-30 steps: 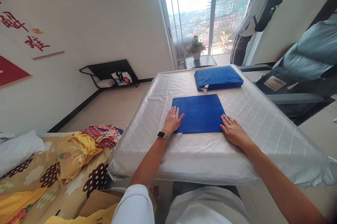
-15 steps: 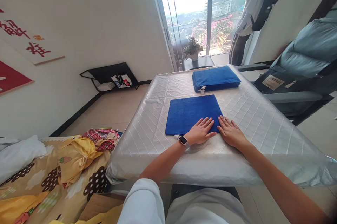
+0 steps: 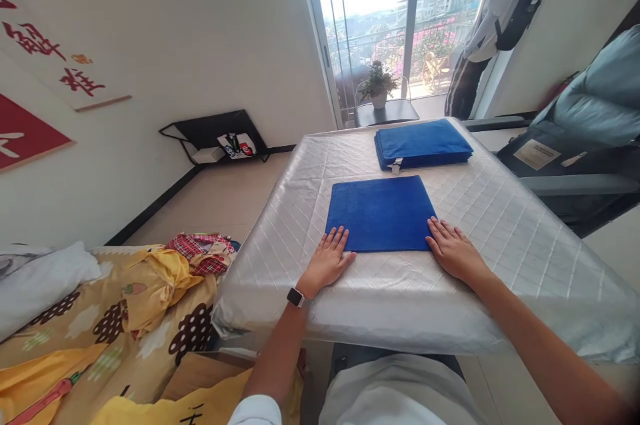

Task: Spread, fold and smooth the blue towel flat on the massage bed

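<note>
A blue cloth (image 3: pixel 383 212), which looks like a folded towel, lies flat on the silver-covered table (image 3: pixel 280 238). On its near left corner rests my left hand (image 3: pixel 326 258), palm down with the fingers spread; a watch is on that wrist. My right hand (image 3: pixel 455 246) lies flat at the near right corner, its fingertips touching the edge. Neither hand grips anything. Farther back sits a stack of folded blue cloths (image 3: pixel 425 144) with a white tag (image 3: pixel 397 166) hanging from its near left side.
A bed with patterned bedding (image 3: pixel 145 318) stands to the left, clothes lying on it. Beyond the table are a chair with a potted plant (image 3: pixel 379 86) and a person (image 3: pixel 483 52) with a backpack by the glass door. A grey padded recliner (image 3: pixel 585 118) is at the right.
My left hand has slid left across the blue cloth, from near its right side to its near left corner. My right hand stays at the right corner. The view has shifted slightly.
</note>
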`<action>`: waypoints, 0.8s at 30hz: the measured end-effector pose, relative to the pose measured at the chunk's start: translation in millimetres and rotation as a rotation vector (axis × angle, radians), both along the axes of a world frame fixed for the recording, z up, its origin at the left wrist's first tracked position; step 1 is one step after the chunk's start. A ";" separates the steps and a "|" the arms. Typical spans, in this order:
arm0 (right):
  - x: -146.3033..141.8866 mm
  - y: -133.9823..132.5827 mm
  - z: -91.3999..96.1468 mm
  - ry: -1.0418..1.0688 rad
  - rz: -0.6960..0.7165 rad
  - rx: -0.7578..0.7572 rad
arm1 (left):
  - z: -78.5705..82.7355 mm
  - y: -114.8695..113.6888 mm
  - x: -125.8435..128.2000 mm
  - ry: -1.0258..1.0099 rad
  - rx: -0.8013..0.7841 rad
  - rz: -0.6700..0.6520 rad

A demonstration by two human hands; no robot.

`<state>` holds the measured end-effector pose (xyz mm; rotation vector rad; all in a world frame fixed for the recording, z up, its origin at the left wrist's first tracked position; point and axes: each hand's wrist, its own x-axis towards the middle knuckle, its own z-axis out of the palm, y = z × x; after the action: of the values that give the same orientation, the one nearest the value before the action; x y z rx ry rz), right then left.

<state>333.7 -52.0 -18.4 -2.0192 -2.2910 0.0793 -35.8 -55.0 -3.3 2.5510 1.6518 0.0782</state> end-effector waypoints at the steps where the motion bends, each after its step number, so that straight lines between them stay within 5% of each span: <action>1: 0.2 -0.1 -0.1 -0.003 0.003 0.006 | -0.3 -1.2 1.2 -0.005 0.008 0.003; 15: -4.6 1.5 15.2 -0.123 -0.020 -0.047 | 6.5 -9.5 4.3 -0.107 0.082 0.016; 21: -18.0 42.5 48.0 -0.121 0.053 -0.074 | 11.8 -12.4 2.9 -0.205 0.119 -0.004; 24: -22.4 70.3 49.5 -0.105 0.031 -0.084 | 14.8 -14.1 1.2 -0.368 0.109 -0.022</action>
<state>311.2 18.3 31.2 -2.0754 -2.4211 0.0746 -34.6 -69.2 11.5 2.4385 1.5122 0.6114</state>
